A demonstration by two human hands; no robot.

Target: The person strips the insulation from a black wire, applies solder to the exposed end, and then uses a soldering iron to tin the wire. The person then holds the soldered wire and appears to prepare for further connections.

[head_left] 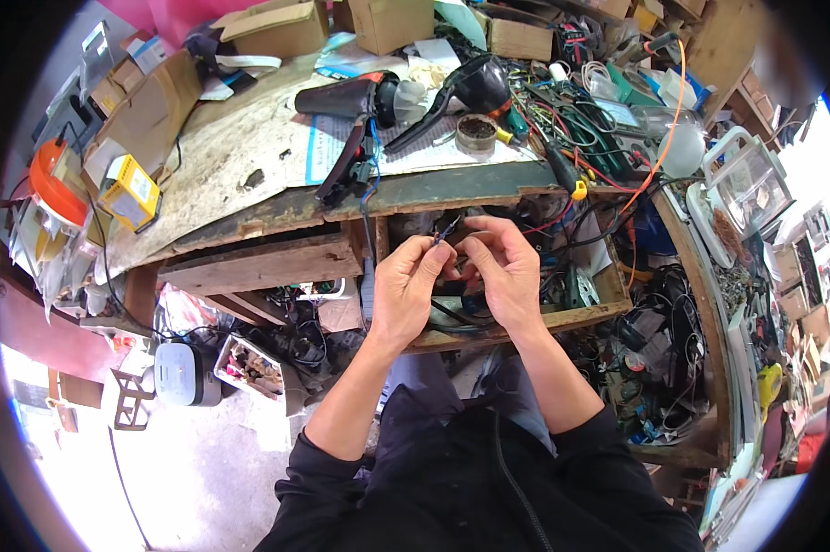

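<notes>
Over the open drawer [511,333] at the bench front, my hands work close together with fingers pinched. My left hand [404,293] grips a thin, dark, wire-like piece [448,228] whose tip sticks up past the fingertips. My right hand [509,276] is closed at the same spot, its fingertips curled in; what they hold is hidden. On the bench beyond lies a black hair dryer [337,99], with blue wires [375,152] coming out at its handle. Beside it rests a black curved casing [479,85] with a long handle.
A round tin [475,132] stands on the bench near a tangle of cables [562,120]. An orange cord [677,120] hangs at the right. Farther left are a yellow box [130,193] and cardboard boxes [148,106]. A shelf of electrical scrap [658,350] lies below right.
</notes>
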